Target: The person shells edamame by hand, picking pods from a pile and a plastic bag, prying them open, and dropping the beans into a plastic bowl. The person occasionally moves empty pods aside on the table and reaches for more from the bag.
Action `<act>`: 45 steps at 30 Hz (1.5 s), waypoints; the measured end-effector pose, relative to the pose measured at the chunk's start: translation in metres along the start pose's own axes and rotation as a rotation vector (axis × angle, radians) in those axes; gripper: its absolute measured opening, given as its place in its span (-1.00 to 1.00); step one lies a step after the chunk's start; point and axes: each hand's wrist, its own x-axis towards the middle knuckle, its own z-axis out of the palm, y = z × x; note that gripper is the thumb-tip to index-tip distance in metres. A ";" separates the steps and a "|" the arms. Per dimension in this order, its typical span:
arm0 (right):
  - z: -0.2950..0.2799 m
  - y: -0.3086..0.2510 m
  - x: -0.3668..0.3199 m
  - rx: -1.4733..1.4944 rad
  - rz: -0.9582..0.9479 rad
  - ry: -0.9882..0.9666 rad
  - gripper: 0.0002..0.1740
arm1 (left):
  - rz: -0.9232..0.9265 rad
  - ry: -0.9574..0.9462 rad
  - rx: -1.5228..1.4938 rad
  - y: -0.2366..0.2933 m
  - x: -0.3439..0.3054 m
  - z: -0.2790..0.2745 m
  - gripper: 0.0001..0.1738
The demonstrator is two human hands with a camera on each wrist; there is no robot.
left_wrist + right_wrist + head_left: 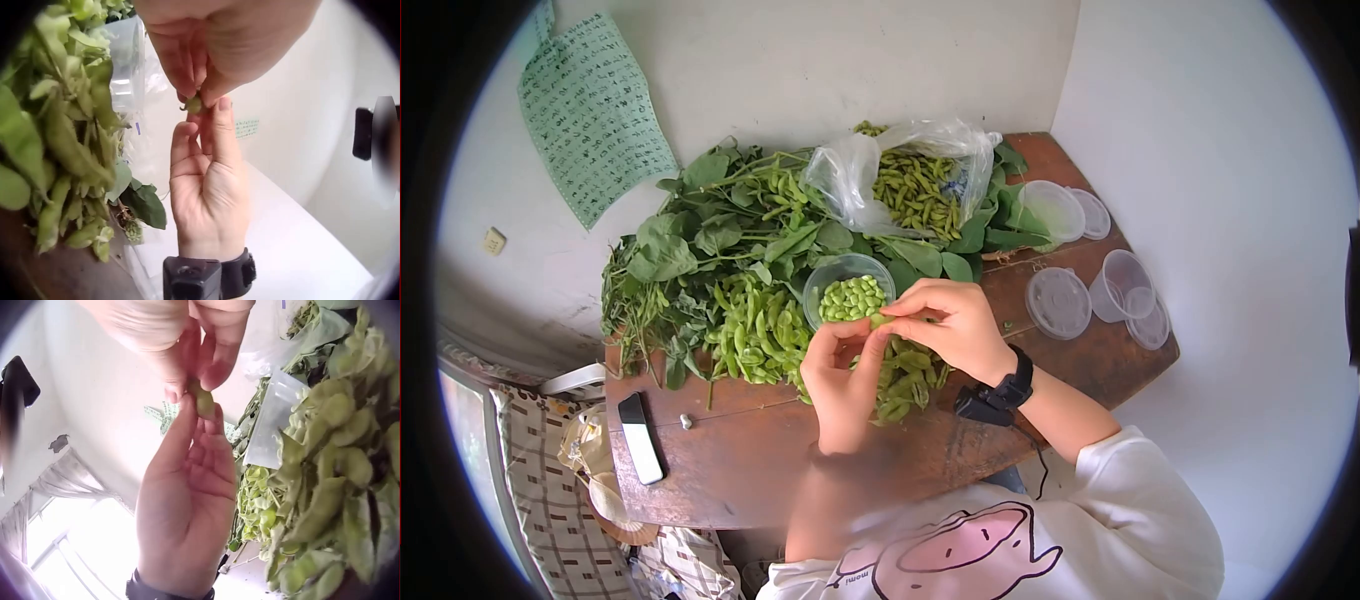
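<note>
Over the near rim of a clear plastic tub [815, 284], my two hands meet at one green soybean pod [877, 321]. My left hand [840, 385] pinches it from below left with thumb and fingertips. From the right, my right hand [950, 318] pinches the same pod between thumb and forefinger. Both wrist views show the small pod [204, 404] between the two sets of fingertips. Shelled green soybeans [852, 298] lie in the tub. Beside and below it, heaped loose pods [755, 335] partly disappear behind my left hand.
Leafy soybean stalks [720, 225] cover the table's back left. A plastic bag [845, 180] of darker pods [915, 190] sits behind the tub. Clear cups [1122, 287] and lids [1058, 303] stand right. A phone [640, 440] lies near the left edge of the wooden table [740, 460].
</note>
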 end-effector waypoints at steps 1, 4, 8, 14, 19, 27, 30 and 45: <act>0.003 0.001 0.005 0.001 -0.009 -0.002 -0.88 | 0.009 0.003 0.001 0.003 0.003 -0.001 -0.83; 0.008 0.004 0.021 0.059 0.290 -0.050 -0.86 | -0.168 0.042 -0.041 0.012 0.016 -0.006 -0.83; 0.010 0.007 0.041 0.174 0.387 -0.090 -0.81 | -0.239 0.048 -0.029 0.020 0.031 -0.010 -0.82; 0.008 0.015 0.055 0.413 0.462 -0.180 -0.59 | -0.253 0.008 -0.030 0.019 0.057 -0.017 -0.83; 0.013 0.013 0.053 0.214 0.412 -0.233 -0.51 | -0.212 -0.017 -0.068 0.008 0.056 -0.020 -0.84; 0.016 0.017 0.056 0.087 0.286 -0.200 -0.64 | -0.069 -0.013 0.015 0.016 0.054 -0.013 -0.88; 0.008 0.014 0.056 0.136 0.306 -0.187 -0.68 | -0.094 -0.079 -0.075 0.007 0.052 -0.013 -0.84; -0.007 -0.007 0.066 -0.130 0.064 -0.319 -0.86 | -0.161 -0.117 -0.283 0.019 0.050 -0.015 -0.78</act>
